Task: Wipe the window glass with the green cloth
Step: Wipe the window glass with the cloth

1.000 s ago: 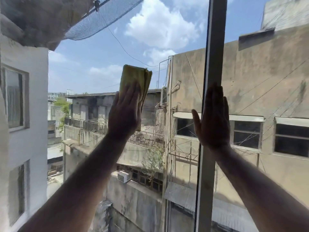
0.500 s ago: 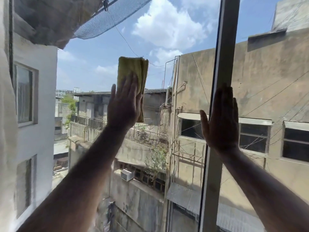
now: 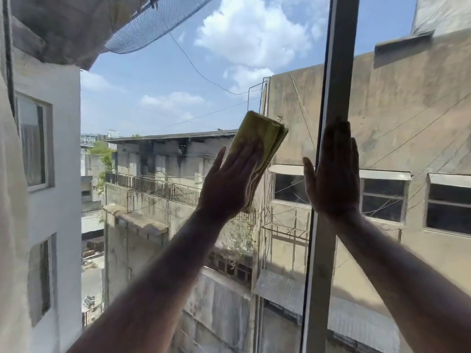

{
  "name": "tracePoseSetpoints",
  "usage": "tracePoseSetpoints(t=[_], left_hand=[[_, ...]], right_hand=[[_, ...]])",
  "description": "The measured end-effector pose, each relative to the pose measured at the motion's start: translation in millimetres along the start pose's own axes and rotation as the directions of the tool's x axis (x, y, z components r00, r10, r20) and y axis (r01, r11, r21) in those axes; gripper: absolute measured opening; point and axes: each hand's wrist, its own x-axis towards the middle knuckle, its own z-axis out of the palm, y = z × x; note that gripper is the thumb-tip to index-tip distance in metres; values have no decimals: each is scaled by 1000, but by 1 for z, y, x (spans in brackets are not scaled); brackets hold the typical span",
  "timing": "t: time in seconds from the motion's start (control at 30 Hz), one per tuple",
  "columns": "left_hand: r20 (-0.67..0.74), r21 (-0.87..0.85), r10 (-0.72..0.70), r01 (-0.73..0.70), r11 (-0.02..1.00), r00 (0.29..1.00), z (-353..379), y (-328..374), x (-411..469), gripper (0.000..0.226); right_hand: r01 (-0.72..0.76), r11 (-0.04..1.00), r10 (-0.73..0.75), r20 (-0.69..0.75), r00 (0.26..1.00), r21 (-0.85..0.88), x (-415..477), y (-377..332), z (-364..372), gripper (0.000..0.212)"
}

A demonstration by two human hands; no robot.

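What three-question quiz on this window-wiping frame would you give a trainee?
1. True or false: the left hand presses the green cloth flat against the glass.
2. What does the right hand rest on? A) the window frame bar B) the cloth C) a railing
3. Fill in: the cloth is folded and sticks out past the left hand's ____.

Key: 1 true; 2 A; 3 fingertips.
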Motion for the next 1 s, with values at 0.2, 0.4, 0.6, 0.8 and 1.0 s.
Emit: tracePoseSetpoints(t=[0.2,0.4,0.6,0.8,1.0], left_hand=[[-157,-130,-565,550,825,810,-15,-45,50,57],[-163,-119,-121,102,988,979,32,43,9,55],[-58,-59,-94,91,994,994,33,-15,-99,57],[-171,-164,-580,558,814,796,16,-27,-16,56],[-215,-112,-132,110,988,968,47,67,2,62]], right_hand=[[-7,1000,7,6,1000,-7,1,-1,0,72],[9,1000,-9,-8,1000,-14,0,-2,-1,66],[0,1000,0,18,1000,-16,1,-3,-5,68],[9,1000,-9,2,1000,-1,2,-1,-1,71],[21,998,-24,-51,998,-52,1,1,3,67]])
